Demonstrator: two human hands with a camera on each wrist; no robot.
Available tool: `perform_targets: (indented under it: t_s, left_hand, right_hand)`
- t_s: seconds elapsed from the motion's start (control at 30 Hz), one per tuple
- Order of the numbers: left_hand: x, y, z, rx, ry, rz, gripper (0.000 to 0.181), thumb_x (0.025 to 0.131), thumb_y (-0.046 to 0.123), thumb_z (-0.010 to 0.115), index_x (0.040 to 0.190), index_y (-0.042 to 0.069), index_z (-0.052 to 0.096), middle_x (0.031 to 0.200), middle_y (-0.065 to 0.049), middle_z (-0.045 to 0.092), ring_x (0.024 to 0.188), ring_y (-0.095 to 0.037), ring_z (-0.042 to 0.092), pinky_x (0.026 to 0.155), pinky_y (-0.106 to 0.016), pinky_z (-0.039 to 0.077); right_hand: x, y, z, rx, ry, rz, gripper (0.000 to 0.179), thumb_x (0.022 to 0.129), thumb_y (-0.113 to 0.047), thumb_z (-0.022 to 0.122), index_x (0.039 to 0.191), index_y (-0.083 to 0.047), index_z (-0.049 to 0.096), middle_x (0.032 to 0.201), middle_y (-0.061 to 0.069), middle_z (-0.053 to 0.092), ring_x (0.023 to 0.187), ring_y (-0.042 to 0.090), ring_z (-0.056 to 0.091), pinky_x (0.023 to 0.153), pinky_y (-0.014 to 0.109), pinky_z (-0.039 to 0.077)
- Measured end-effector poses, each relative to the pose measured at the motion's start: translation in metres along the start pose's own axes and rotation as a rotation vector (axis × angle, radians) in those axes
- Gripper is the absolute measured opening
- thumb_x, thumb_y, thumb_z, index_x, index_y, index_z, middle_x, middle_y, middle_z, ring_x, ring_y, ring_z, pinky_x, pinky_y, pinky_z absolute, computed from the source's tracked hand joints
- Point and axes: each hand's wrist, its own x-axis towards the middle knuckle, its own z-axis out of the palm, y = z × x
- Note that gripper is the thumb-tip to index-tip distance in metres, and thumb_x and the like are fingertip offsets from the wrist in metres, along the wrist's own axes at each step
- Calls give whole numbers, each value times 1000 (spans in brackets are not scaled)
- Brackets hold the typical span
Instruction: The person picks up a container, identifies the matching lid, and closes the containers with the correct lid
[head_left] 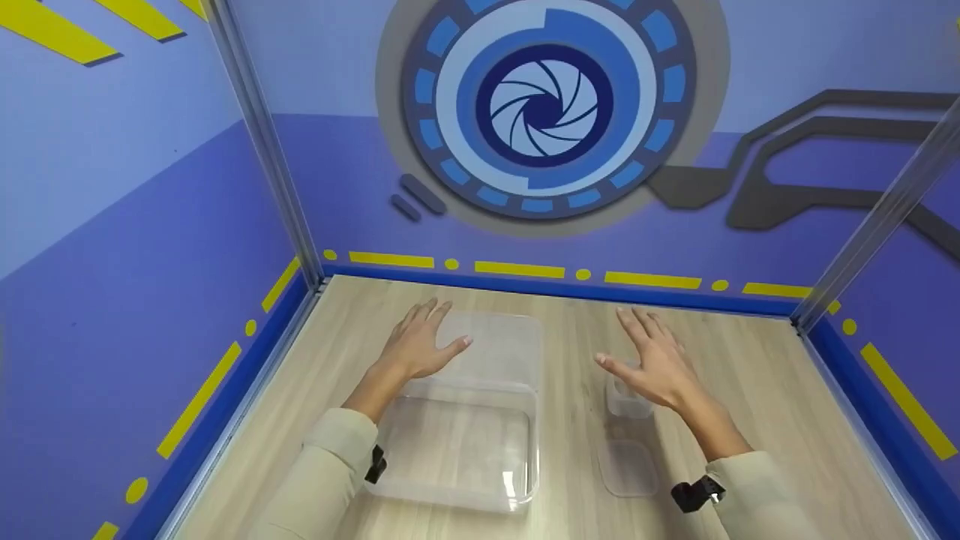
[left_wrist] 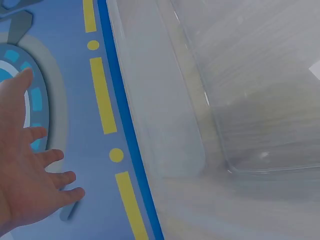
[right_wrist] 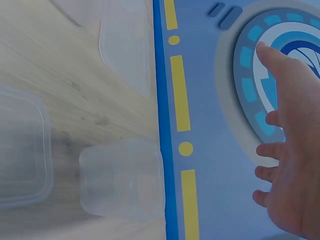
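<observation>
My left hand [head_left: 417, 346], fingers spread, is held over the left side of a large flat clear lid [head_left: 502, 346]. In front of that lid stands a large rectangular clear plastic container [head_left: 450, 496], its inside bare. On the right, my right hand [head_left: 657, 369] hovers with fingers extended and thumb apart, partly covering a small clear container [head_left: 630, 407]. A small square translucent lid [head_left: 628, 469] lies just in front of it. Both wrist views show empty palms: the left hand [left_wrist: 35, 170] and the right hand [right_wrist: 295, 150] touch nothing.
The wood-grain table [head_left: 574, 420] is bounded by a blue and purple back wall [head_left: 337, 187] and side walls. Metal posts [head_left: 262, 135] rise at the back corners. A strip of table separates the large container from the small one.
</observation>
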Motion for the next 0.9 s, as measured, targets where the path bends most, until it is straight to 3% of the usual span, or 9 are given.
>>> perform_targets:
  t_s: [0.27,0.73,0.9]
  left_hand:
    - [0,-16,-1,-85,34,-65,82,105,58,54,169,14,28,173,-17,25,159,-41,21,125,-64,21]
    - [4,-26,0,-96,58,-113,81,107,61,48,169,13,27,172,-21,25,159,-42,22,125,-63,23]
    - [7,-30,-1,-205,43,-147,83,107,64,44,169,12,24,172,-21,22,158,-44,23,123,-67,23]
  right_hand:
    - [6,-11,18,50,7,-5,95,97,-68,63,168,-16,30,173,19,23,157,50,18,116,80,17]
    - [17,-27,39,145,1,4,97,95,-69,65,168,-16,30,173,17,24,157,48,19,116,79,22]
    - [21,-31,45,151,1,15,97,94,-71,65,168,-17,31,173,18,25,156,48,23,115,79,25]
